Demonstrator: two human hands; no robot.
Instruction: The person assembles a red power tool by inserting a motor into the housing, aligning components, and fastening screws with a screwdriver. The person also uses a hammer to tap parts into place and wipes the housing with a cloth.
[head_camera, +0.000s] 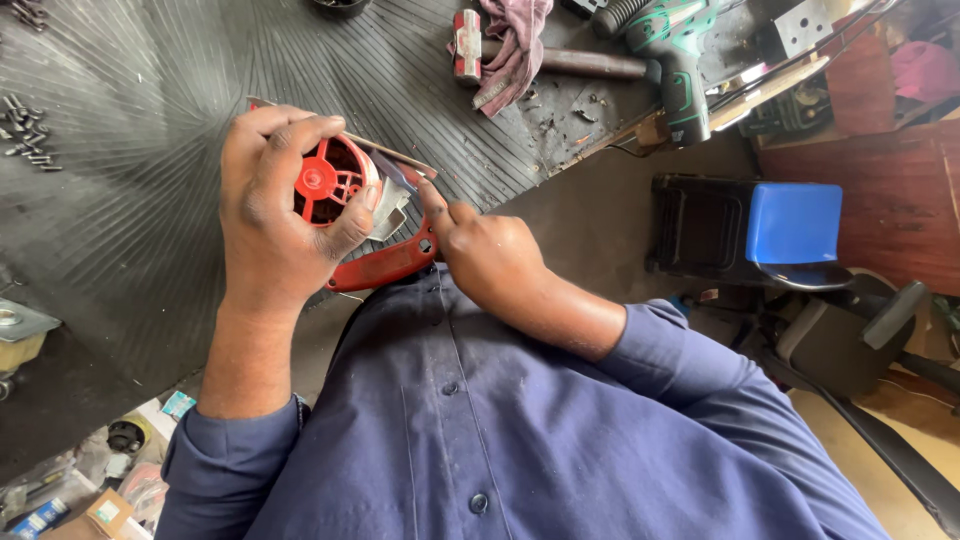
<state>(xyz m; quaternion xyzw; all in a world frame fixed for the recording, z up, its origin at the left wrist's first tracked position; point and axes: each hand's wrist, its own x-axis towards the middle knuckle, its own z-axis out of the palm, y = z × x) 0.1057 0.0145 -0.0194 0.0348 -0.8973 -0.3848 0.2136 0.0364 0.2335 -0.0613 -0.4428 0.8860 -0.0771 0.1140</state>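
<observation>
My left hand (268, 215) grips a red plastic wheel-shaped part (325, 183) that sits in a red housing (385, 266) at the near edge of the ribbed black mat (150, 180). A bent grey metal piece (392, 205) pokes out beside the wheel. My right hand (485, 255) is closed, its index finger stretched out and pressing against the housing next to that metal piece. I cannot tell whether it holds a small tool.
A hammer (560, 60) with a red head lies under a pink rag (515, 45) at the back. A green cordless drill (675, 60) lies beside it. Loose screws (25, 135) sit at far left. A blue and black stool (755, 225) stands on the floor to the right.
</observation>
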